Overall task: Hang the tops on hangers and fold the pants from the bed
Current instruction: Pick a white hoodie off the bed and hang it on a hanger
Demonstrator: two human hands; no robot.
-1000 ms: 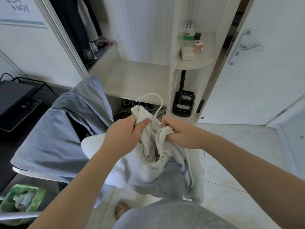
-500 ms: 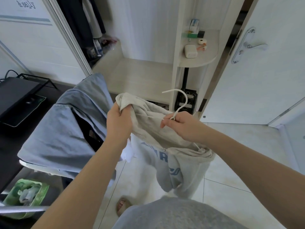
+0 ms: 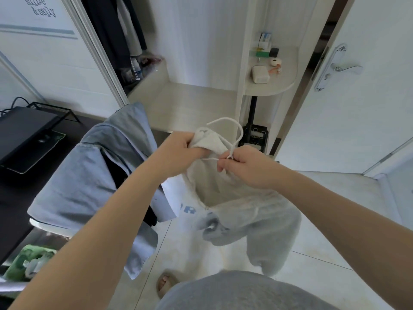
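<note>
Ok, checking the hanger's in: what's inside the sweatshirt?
Hanger: hook and a bit of wire show by the right hand; the rest is covered by the sweatshirt, which the left hand grips.

Counts: 2 hands, left hand (image 3: 176, 148) and right hand (image 3: 248, 166). 1 white hanger (image 3: 232, 130). 1 pale sweatshirt (image 3: 245, 209), blue lettering. 1 blue shirt (image 3: 89, 175). 1 door handle (image 3: 344, 69). 1 rounded shelf (image 3: 279, 86) with roughly 6 small items (1 white case (image 3: 260, 74), 1 black cube (image 3: 274, 51), 1 green block (image 3: 262, 54); rest too small to name). 1 green bag (image 3: 29, 262). 1 foot (image 3: 165, 284). Dark clothes (image 3: 111, 30) hanging in the wardrobe: count unclear.
</note>
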